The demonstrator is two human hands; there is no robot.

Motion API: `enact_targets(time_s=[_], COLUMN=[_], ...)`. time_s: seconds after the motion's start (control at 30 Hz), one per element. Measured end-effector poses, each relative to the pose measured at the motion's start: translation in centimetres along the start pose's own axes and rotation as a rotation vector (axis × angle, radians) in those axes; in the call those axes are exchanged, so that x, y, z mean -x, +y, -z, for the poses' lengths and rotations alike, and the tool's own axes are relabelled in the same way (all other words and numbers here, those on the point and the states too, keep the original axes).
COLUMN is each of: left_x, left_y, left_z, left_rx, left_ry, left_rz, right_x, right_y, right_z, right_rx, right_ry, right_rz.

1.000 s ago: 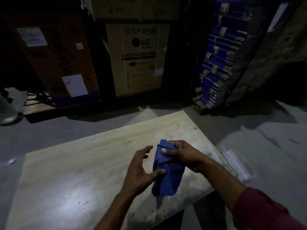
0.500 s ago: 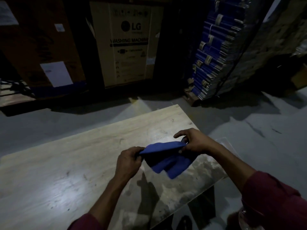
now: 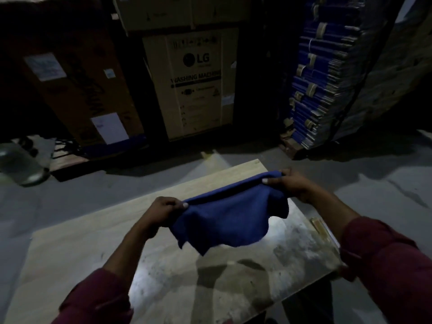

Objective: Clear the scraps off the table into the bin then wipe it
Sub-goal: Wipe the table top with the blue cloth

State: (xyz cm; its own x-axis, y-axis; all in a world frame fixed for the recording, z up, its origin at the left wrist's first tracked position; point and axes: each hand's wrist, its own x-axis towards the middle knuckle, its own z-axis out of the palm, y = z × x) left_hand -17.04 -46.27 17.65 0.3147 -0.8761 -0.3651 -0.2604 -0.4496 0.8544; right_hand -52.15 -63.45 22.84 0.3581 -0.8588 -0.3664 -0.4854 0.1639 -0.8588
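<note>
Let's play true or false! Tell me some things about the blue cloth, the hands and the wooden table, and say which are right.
1. Both hands hold the blue cloth. True: the left hand and right hand each pinch an end of its top edge.
2. The cloth lies flat on the pale wooden table. False: it hangs in the air above the table.
3. The cloth is bunched into a ball. False: it is stretched out between the hands.
4. A brown cardboard box marked LG stands behind the table. True.
5. The sleeves are green. False: the sleeves are dark red.
</note>
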Motion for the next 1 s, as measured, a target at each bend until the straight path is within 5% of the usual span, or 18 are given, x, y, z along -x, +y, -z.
enact_targets(time_s=[0.17,0.27,0.47,0.73,0.9,1.0], left_x=[-0.7,0.3,0.6,1.5,2.7,2.3], left_y=[3.6,6.1,7.1,8.5,9.6,10.0], left_z=[-9.5,-15.1,-16.3,-17.7,-18.0,-17.1], left_rx=[0.166,0.150,0.185,-0.012,0.103,-0.048], left_ry=[0.267,0.227,0.305,0.128,0.034,0.010], left_rz=[-0.052,-0.170,-0.169,-0.191,-0.254,-0.308], right_x=[-2.0,1.1,2.8,4.6,5.7,5.7], right_y=[2.2,1.6,3.2,4.0,4.4,5.0], right_z=[-3.7,-8.3,-8.3,-6.4,-5.3,-3.7], right_rx=[0.050,0.215,0.284,0.134,-0.145,-0.241], right_ry=[0.295,0.238,0.213,0.146,-0.093,-0.209], right_rz=[0.120,0.338,0.363,0.328,0.234,0.257])
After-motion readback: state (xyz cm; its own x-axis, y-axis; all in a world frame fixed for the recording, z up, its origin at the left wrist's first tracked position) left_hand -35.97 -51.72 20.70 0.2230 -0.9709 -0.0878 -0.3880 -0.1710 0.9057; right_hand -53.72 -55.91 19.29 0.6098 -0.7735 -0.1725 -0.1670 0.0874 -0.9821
